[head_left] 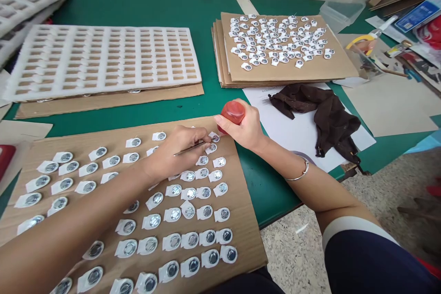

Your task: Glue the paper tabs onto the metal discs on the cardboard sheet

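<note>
- The left hand (188, 147) is closing its fingers around thin metal tweezers (189, 149), which are slanting over the far right part of the board (255, 248)
- The right hand (244, 124) is wrapping around a red bottle (232, 112) and is holding it tilted above the board's far right corner, thumb pressing its side
- The two hands are working close to each other there, the bottle's lower end and the tweezers both hovering by the discs (172, 214); whether either is touching a disc is hard to tell
- The discs, silvery and round with white tabs, are lying in uneven rows on the board; the left forearm is hiding some of them
- The board, a brown cardboard sheet, is lying on the green worktop (250, 165)
- A white foam tray (139, 55) with rows of slots is resting on cardboard beyond the board, toward the left
- A stack (289, 71) of cardboard is sitting beyond the board, toward the right, its top sheet bearing a crowd of more tabbed pieces (299, 63)
- A dark brown cloth (332, 115) is lying crumpled on white paper (303, 142) to the right of the board
- A clear box (344, 9) is standing farther off, past the board's far right side
- A bracelet (305, 170) is circling the right wrist, to the right of the board
</note>
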Action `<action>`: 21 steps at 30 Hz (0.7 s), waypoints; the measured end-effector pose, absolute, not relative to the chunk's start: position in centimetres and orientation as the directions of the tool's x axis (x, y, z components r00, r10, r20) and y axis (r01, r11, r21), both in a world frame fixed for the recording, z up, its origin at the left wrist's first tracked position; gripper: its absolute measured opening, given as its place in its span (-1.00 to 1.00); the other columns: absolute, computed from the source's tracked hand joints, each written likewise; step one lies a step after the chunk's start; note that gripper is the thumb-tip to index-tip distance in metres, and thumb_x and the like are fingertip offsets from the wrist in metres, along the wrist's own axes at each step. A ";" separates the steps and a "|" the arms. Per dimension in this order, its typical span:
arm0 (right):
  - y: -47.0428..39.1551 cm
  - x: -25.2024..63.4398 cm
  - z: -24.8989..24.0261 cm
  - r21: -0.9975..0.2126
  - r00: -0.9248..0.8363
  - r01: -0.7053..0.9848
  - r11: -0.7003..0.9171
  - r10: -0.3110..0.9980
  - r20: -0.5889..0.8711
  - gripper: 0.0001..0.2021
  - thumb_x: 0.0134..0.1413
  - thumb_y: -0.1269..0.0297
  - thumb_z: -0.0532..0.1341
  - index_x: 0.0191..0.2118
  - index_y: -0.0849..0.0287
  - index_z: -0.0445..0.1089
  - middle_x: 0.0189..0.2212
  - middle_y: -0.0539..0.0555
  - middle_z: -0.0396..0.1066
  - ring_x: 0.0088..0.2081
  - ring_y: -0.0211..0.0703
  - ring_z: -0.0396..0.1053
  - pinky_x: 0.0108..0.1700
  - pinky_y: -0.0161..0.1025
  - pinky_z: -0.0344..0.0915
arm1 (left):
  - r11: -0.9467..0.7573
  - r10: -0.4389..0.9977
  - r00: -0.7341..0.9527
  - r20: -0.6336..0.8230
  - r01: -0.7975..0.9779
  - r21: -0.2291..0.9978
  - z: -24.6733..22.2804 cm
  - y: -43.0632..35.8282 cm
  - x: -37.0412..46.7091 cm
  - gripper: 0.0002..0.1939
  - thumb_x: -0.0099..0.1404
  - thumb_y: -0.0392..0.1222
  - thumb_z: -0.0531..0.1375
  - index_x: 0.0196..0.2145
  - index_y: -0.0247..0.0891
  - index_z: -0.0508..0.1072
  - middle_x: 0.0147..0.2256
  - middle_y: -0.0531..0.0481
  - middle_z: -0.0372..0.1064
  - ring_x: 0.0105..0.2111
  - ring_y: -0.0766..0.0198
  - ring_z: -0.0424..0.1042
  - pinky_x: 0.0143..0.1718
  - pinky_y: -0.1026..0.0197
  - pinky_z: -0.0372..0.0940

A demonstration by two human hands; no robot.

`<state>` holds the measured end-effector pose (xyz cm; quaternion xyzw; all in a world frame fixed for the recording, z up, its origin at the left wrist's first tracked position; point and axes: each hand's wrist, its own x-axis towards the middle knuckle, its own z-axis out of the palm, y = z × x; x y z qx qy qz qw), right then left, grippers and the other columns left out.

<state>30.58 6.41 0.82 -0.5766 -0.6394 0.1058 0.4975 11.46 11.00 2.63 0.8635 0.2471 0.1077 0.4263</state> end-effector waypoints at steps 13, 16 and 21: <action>5.3 31.1 1.9 -0.756 0.042 0.590 0.283 0.925 0.379 -0.65 -0.08 0.02 0.34 -0.35 0.17 0.28 -0.42 -0.02 0.36 -0.41 -0.23 0.29 -0.32 -0.26 0.26 | -0.426 0.574 0.809 -0.123 0.424 0.799 3.0 12.2 12.3 -0.84 0.21 -0.17 0.12 -0.47 -0.26 0.39 -0.45 0.06 0.41 -0.52 0.40 0.27 -0.52 0.32 0.12; 4.5 31.0 1.6 -0.826 0.145 0.532 0.187 0.941 0.306 -0.63 -0.09 0.05 0.35 -0.24 0.15 0.29 -0.39 -0.02 0.38 -0.37 -0.20 0.34 -0.26 -0.23 0.31 | -0.394 0.593 0.789 -0.161 0.459 0.797 3.0 12.2 12.4 -0.83 0.20 -0.15 0.13 -0.48 -0.27 0.40 -0.49 0.04 0.38 -0.56 0.40 0.23 -0.57 0.32 0.10; 4.1 30.8 0.4 -0.876 0.352 0.468 0.117 0.884 0.307 -0.65 -0.05 0.00 0.30 -0.30 0.18 0.29 -0.44 0.02 0.38 -0.35 -0.14 0.39 -0.24 -0.18 0.37 | -0.354 0.604 0.775 -0.185 0.468 0.810 3.1 12.1 12.4 -0.84 0.18 -0.15 0.14 -0.48 -0.27 0.40 -0.52 0.02 0.36 -0.61 0.40 0.19 -0.62 0.33 0.08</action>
